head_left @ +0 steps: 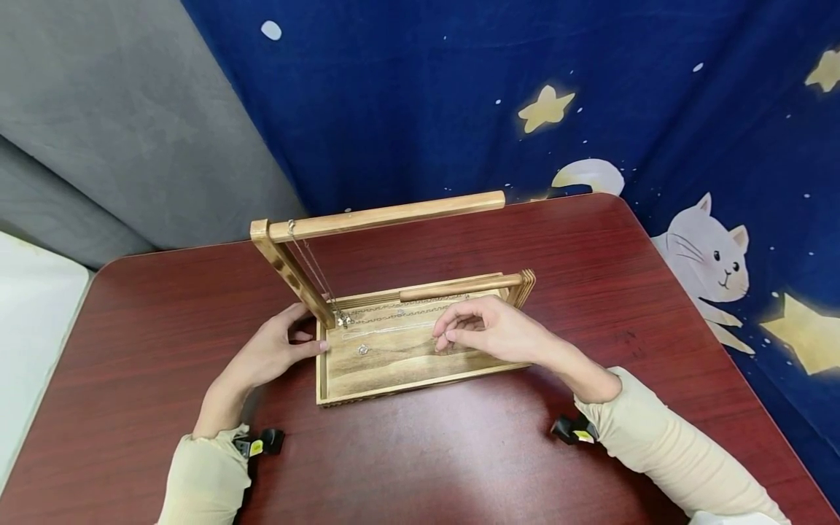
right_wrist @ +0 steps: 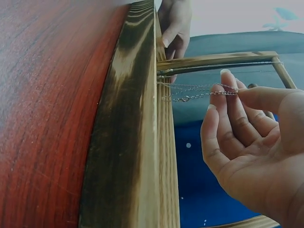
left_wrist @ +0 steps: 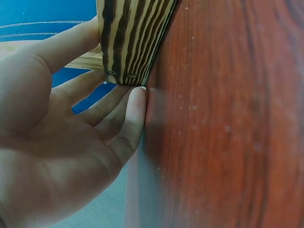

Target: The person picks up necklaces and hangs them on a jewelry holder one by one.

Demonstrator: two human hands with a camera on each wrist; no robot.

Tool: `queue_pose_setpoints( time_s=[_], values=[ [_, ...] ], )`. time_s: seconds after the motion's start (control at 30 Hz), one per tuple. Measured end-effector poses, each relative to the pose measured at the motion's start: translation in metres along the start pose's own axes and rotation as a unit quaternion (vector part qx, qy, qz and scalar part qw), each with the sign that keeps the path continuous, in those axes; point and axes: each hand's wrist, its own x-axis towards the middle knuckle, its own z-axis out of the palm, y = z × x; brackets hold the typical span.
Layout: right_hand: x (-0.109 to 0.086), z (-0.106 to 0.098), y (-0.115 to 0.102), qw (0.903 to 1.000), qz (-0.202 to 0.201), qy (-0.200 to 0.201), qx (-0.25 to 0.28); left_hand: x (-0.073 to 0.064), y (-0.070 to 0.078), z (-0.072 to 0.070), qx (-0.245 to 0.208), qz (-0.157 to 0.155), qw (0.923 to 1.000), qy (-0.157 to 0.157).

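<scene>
A wooden jewelry stand (head_left: 394,213) has a long top bar, a lower bar and a shallow tray base (head_left: 374,372). My left hand (head_left: 272,350) grips the tray's left end, thumb on the rim; in the left wrist view its fingers touch the striped end wall (left_wrist: 133,42). Above the tray, my right hand (head_left: 492,328) pinches a thin silver necklace (right_wrist: 199,95) between thumb and index finger, and its clasp shows in the right wrist view. A round pendant (head_left: 363,350) lies on the tray floor to the left of that hand.
One necklace (head_left: 315,266) hangs from the top bar near the left post (head_left: 289,270). Further chains (head_left: 383,318) lie across the tray. The stand sits on a dark red table (head_left: 420,452), with a blue curtain (head_left: 407,95) behind it.
</scene>
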Motion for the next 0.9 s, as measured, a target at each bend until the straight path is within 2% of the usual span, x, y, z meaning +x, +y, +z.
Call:
queue_pose_setpoints(
  time_s=[0.17, 0.33, 0.6, 0.7, 0.9],
  values=[
    [-0.001, -0.001, -0.005, 1.0, 0.001, -0.003, 0.005, 0.0, 0.0, 0.0, 0.001, -0.004, 1.0, -0.001],
    [-0.003, 0.0, -0.01, 0.9995, 0.002, -0.004, 0.033, 0.0, 0.0, 0.0, -0.001, -0.005, 1.0, 0.0],
    [-0.006, 0.001, -0.016, 0.9986, -0.009, 0.009, 0.051, 0.0, -0.001, 0.0, 0.003, -0.012, 0.9999, -0.001],
    [-0.006, 0.0, -0.018, 0.9973, 0.003, 0.014, 0.072, 0.0, -0.001, 0.0, 0.002, -0.012, 0.9999, -0.001],
    [-0.006, 0.0, -0.023, 0.9906, 0.051, 0.035, 0.122, -0.001, 0.0, -0.001, -0.001, -0.013, 0.9999, -0.003]
  ],
)
